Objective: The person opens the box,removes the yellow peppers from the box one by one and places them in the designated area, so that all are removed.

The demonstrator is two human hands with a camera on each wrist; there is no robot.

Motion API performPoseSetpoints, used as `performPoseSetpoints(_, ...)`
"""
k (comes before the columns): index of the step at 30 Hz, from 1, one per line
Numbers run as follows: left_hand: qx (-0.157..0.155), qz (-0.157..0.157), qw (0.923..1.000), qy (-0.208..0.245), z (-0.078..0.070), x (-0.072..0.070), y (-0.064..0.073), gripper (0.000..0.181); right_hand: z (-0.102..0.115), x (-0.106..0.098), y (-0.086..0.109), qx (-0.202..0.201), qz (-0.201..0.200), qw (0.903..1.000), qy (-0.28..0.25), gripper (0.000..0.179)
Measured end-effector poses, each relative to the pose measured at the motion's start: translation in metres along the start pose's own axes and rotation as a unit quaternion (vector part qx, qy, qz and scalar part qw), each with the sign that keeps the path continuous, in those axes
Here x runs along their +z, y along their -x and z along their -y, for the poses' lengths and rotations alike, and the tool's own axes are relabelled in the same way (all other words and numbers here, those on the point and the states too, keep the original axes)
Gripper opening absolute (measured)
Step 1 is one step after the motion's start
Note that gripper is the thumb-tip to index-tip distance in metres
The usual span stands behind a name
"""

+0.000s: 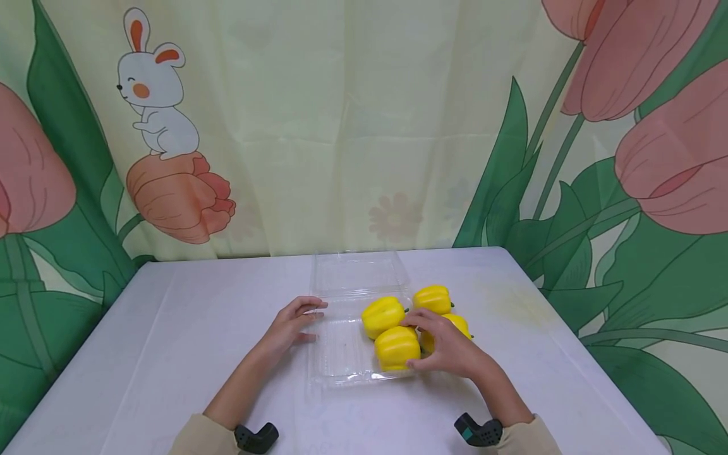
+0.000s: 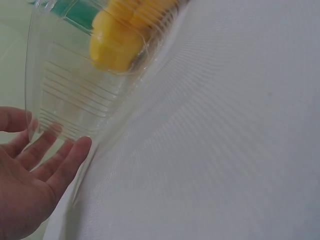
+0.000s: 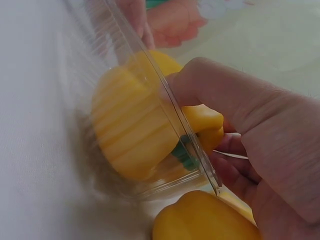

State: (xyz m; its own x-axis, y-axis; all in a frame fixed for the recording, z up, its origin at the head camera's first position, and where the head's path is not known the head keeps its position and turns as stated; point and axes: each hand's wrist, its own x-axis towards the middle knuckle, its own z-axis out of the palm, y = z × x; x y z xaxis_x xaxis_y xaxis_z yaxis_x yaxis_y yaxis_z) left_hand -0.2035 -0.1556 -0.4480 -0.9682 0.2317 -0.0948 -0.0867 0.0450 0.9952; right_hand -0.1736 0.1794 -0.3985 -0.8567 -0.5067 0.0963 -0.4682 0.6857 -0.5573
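Observation:
A clear plastic clamshell box (image 1: 341, 344) lies opened on the table, its lid (image 1: 358, 273) folded back toward the curtain. Inside its right half sit two yellow bell peppers, a nearer one (image 1: 397, 349) and a farther one (image 1: 382, 317). My right hand (image 1: 446, 344) reaches over the box's right rim and holds the nearer pepper, thumb on its near side, fingers on its far side. The green stem (image 3: 186, 154) points toward that palm. At the left wall, my left hand (image 1: 287, 325) has its fingers spread loosely, fingertips right at the box edge.
Two more yellow bell peppers lie on the table right of the box, one farther back (image 1: 432, 299) and one partly hidden behind my right hand (image 1: 459, 325). A white cloth covers the table (image 1: 199, 341). Behind it hangs a printed curtain (image 1: 318, 158).

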Motion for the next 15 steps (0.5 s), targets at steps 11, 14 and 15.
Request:
performPoseSetpoints(11,0.005,0.004,1.0000,0.004,0.0007,-0.0005,0.0006,0.034,0.0009,-0.0023,0.0016,-0.011,-0.021,0.9997,-0.011,0.058)
performPoseSetpoints(14,0.007,0.004,0.9999,0.008,0.0007,-0.0006,0.0003,0.034,0.0011,-0.0039,0.0024,-0.017,-0.030,0.9993,-0.016,0.058)
performPoseSetpoints(15,0.007,0.005,0.9999,0.008,0.0007,-0.0007,0.0004,0.034,0.0011,-0.0042,0.0027,-0.020,-0.033,0.9991,-0.018,0.058)
